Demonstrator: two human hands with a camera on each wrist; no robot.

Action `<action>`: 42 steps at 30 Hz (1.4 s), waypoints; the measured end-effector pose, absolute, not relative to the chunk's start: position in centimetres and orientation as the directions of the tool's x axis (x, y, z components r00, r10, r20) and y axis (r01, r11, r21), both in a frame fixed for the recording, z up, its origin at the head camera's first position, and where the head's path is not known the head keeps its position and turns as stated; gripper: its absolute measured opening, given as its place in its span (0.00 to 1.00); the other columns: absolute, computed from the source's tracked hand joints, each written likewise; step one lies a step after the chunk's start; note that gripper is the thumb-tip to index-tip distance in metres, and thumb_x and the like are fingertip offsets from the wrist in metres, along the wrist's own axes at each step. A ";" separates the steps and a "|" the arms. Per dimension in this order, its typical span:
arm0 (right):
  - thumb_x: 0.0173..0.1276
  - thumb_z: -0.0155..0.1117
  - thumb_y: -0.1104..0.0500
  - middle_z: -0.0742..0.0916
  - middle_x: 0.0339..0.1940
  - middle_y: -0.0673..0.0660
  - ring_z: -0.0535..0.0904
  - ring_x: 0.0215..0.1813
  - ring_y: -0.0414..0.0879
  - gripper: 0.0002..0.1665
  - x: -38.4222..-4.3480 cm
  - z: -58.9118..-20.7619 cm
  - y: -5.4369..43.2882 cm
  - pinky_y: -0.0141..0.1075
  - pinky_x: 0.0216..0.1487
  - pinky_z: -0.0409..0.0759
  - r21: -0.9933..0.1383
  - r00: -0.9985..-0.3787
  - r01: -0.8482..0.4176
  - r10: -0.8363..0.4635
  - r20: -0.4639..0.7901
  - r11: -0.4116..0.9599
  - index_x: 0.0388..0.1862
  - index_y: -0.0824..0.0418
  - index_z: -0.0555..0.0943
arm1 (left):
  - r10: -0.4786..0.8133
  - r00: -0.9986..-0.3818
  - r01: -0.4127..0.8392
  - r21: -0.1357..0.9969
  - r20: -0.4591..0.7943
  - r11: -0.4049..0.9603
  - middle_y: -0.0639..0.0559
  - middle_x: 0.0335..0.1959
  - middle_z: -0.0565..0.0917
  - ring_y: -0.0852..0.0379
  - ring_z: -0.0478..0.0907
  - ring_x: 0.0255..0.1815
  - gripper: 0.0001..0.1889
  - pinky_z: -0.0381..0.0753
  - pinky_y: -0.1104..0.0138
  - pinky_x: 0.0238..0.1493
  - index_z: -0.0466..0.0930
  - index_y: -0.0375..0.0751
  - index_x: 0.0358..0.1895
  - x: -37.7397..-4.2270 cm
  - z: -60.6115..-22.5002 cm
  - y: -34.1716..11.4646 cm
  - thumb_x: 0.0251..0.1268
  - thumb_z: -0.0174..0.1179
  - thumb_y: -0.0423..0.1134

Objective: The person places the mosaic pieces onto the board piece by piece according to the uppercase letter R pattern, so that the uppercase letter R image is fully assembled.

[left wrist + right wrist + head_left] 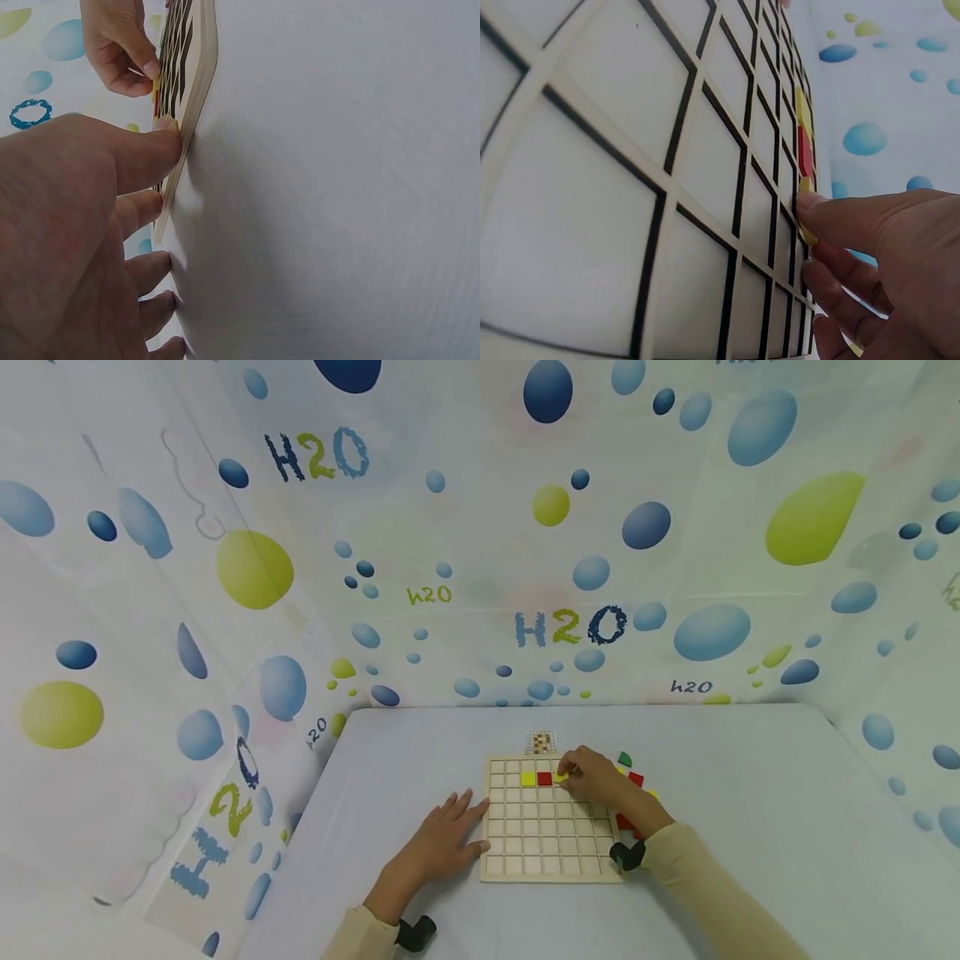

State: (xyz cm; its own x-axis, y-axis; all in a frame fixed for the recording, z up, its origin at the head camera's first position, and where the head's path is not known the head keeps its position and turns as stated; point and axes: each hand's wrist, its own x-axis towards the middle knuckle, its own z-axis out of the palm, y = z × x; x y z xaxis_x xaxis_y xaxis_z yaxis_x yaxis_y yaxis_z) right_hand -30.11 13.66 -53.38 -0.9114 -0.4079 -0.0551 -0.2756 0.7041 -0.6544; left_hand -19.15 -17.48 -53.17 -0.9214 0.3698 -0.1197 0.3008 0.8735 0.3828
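Note:
A wooden grid board [525,827] lies flat on the white table. In its second row from the far edge, a yellow square tile [528,779] and a red square tile [544,779] sit side by side in cells. My right hand [596,779] pinches another yellow tile [805,186] between thumb and fingers, at the cell just right of the red one; the fingers partly cover it. At the board's left edge my left hand [442,837] rests with fingers spread, its thumb and index finger touching the frame.
Beyond the board's far edge lies a small printed pattern card [540,742]. Loose pieces lie right of the board, partly behind the right arm: a green quarter-round piece [625,759], red pieces [636,778] and yellow ones [654,794]. A dotted curtain [480,593] hangs behind the table.

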 end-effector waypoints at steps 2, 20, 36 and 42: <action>0.74 0.70 0.63 0.81 0.44 0.52 0.78 0.48 0.47 0.05 -30.2 -53.7 13.6 0.46 0.56 0.81 -0.655 -0.906 -0.291 -0.420 -0.045 0.697 0.43 0.56 0.82 | 0.370 -0.921 0.301 0.382 -0.120 0.874 0.39 0.85 0.59 0.33 0.54 0.85 0.37 0.57 0.36 0.80 0.64 0.48 0.82 -19.1 -53.1 -17.5 0.77 0.61 0.57; 0.76 0.67 0.58 0.81 0.53 0.65 0.79 0.53 0.58 0.12 -30.4 -53.7 17.6 0.57 0.58 0.80 -0.636 -0.961 -0.244 -0.269 0.059 0.732 0.53 0.63 0.83 | 0.369 -0.920 0.295 0.384 -0.134 0.875 0.40 0.86 0.58 0.34 0.52 0.86 0.37 0.56 0.37 0.81 0.63 0.49 0.83 -19.2 -53.1 -17.3 0.78 0.59 0.57; 0.79 0.61 0.63 0.79 0.56 0.72 0.75 0.55 0.62 0.20 -32.0 -53.6 22.7 0.60 0.68 0.77 -0.619 -0.990 -0.046 -0.116 -0.074 0.784 0.64 0.73 0.76 | 0.378 -0.919 0.313 0.375 -0.114 0.873 0.38 0.85 0.59 0.33 0.53 0.85 0.37 0.57 0.35 0.80 0.63 0.48 0.83 -19.2 -52.9 -17.4 0.78 0.59 0.56; 0.79 0.61 0.64 0.78 0.58 0.72 0.75 0.57 0.63 0.21 -32.5 -54.5 22.2 0.60 0.70 0.76 -0.644 -0.984 -0.084 -0.165 -0.066 0.760 0.66 0.72 0.75 | 0.377 -0.920 0.311 0.385 -0.110 0.869 0.38 0.85 0.59 0.33 0.53 0.85 0.37 0.57 0.35 0.80 0.64 0.47 0.82 -19.2 -53.0 -17.4 0.77 0.60 0.56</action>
State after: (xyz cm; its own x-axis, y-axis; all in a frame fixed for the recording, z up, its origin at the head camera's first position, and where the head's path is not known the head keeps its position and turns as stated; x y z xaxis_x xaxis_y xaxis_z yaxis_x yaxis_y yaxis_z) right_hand -32.49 22.19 -54.48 -0.9841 -0.1649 -0.0659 -0.0843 0.7604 -0.6440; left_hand -19.18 -17.43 -52.97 -0.9195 0.3775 -0.1097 0.3109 0.8691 0.3847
